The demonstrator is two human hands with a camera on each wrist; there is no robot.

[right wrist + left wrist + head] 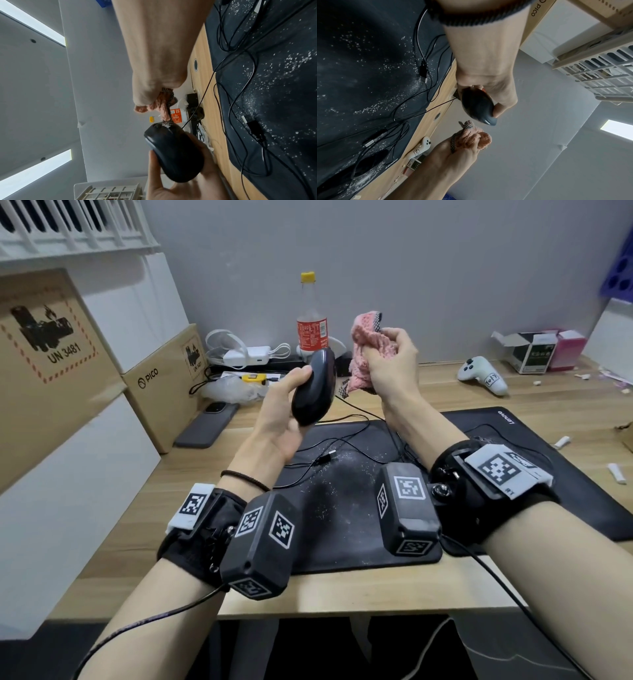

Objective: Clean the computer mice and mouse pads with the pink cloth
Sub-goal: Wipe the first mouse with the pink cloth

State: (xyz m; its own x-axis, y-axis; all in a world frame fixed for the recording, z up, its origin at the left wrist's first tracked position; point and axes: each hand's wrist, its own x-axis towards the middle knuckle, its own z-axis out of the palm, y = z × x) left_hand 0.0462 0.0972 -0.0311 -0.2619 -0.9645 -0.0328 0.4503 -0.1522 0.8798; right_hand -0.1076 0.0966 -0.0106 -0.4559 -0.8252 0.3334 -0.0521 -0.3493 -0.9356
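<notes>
My left hand (286, 419) holds a black wired mouse (313, 388) up above the desk, thumb on one side and fingers curled behind it. Its top shows in the right wrist view (175, 152). Just to the right, my right hand (394, 364) grips a bunched pink cloth (370, 350) with a checkered edge. A cloth corner (167, 123) hangs at the mouse's front end; whether it touches I cannot tell. Below lie a black mouse pad (342, 518) dusted with white specks and a larger Lenovo pad (513, 426). A second black mouse (370, 163) sits on the Lenovo pad.
Black cables (346, 440) loop across the pads. A soda bottle (311, 316), chargers and a phone (209, 422) stand behind and to the left, next to cardboard boxes (161, 392). A white game controller (483, 374) and small boxes (537, 350) lie at the back right.
</notes>
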